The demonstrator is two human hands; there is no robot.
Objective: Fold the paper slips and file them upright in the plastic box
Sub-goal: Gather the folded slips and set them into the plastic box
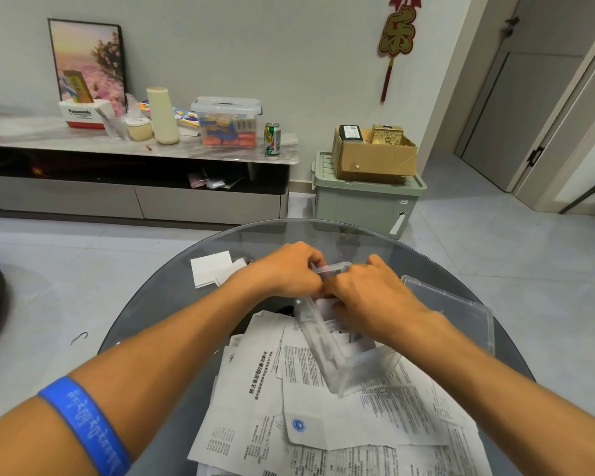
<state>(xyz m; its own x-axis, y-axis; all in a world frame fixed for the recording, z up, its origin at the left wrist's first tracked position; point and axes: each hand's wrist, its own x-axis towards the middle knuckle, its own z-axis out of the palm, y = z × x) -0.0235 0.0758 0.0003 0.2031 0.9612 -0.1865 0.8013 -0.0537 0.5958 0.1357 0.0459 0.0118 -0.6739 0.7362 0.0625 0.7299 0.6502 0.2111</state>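
Working at the centre of the frame, both hands meet over the far end of the clear plastic box (pixel 340 348), which stands on a spread of printed paper sheets (pixel 327 417) on the round glass table (pixel 152 304). The left hand (pixel 285 273) curls its fingers over the box's far rim, most likely to steady the light container so it does not slide on the loose paper. The right hand (pixel 368 297) reaches down into the box with bent fingers; they seem to press or pinch a folded slip among those already inside, though the knuckles hide the fingertips and I cannot tell exactly what they hold.

Several folded slips (pixel 344 333) stand on edge inside the box, packed toward its near end, so filing looks well under way. Pushing them together probably keeps them upright and leaves room for more.

Just right of the box lies a clear lid (pixel 461 310), set aside so the opening stays free. Above and left of the hands, a few white folded papers (pixel 213 271) wait on the glass, within easy reach of the left hand. The unfolded sheets fill the lower part of the frame, so a good deal of folding remains.

A blue wristband (pixel 83 424) sits on the left forearm at lower left.
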